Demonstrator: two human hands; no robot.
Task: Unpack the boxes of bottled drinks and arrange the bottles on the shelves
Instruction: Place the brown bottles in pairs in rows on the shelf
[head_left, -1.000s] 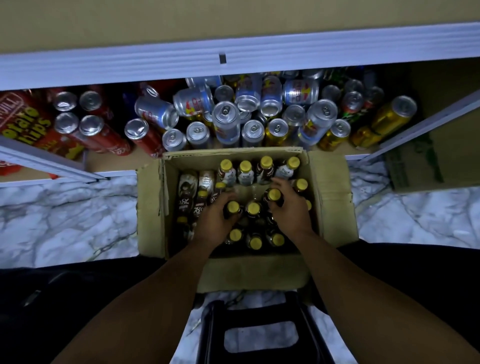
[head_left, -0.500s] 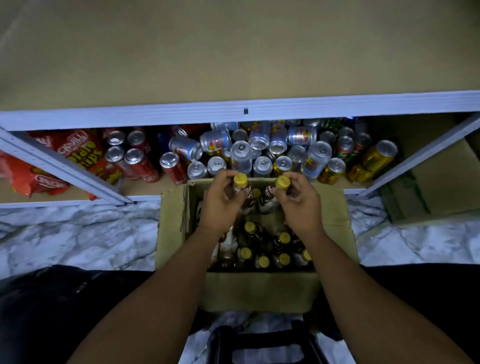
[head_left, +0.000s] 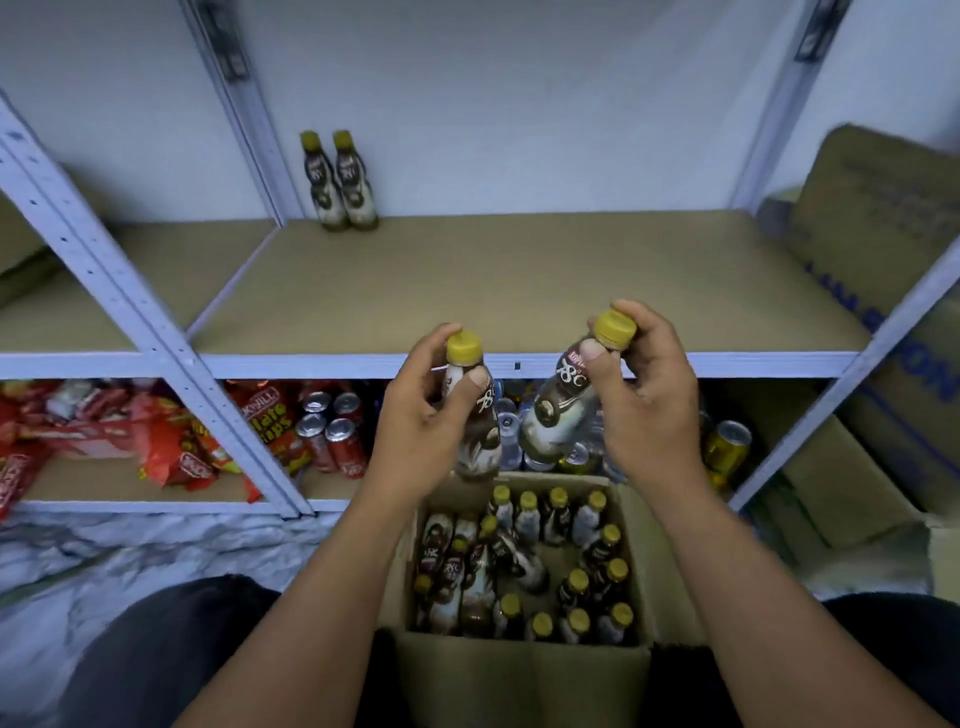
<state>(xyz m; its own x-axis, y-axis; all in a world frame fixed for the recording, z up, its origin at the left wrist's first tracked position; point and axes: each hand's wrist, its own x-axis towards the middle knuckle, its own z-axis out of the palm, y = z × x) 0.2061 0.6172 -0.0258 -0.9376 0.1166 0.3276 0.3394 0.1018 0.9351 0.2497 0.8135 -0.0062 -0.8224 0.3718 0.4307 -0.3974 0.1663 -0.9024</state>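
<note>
The left grip (head_left: 421, 415), a bare hand, is closed around the neck of a small brown bottle (head_left: 479, 447). The thumb presses on the front and the fingers curl behind, just under the yellow cap (head_left: 464, 347). This bottle stands almost straight up.

The right grip (head_left: 649, 410), the other bare hand, is clamped on a second bottle (head_left: 555, 415) in the same way, near its yellow top. This one leans, with its bottom pointing toward the first bottle. The two bottles are close but I cannot tell if they touch.

Both bottles are up in the air, above the open cardboard box (head_left: 524, 670) and in front of the white edge of the middle shelf (head_left: 519, 291).

The box sits on the floor between the person's dark knees (head_left: 156, 649). More bottles with yellow caps (head_left: 576, 587) are inside it. Most stand up and some on the left side lie tipped over.

Two bottles of the same kind (head_left: 340, 182) stand side by side at the back of the middle shelf, near a white post.

On the shelf below are red cans (head_left: 332, 431), silver can tops behind the hands, and a yellow can (head_left: 724, 449) to the right. Red chip bags (head_left: 171, 447) lie to the left of the cans. Big brown boxes (head_left: 883, 234) are stacked at the right. The floor (head_left: 104, 551) is white and grey like marble.
</note>
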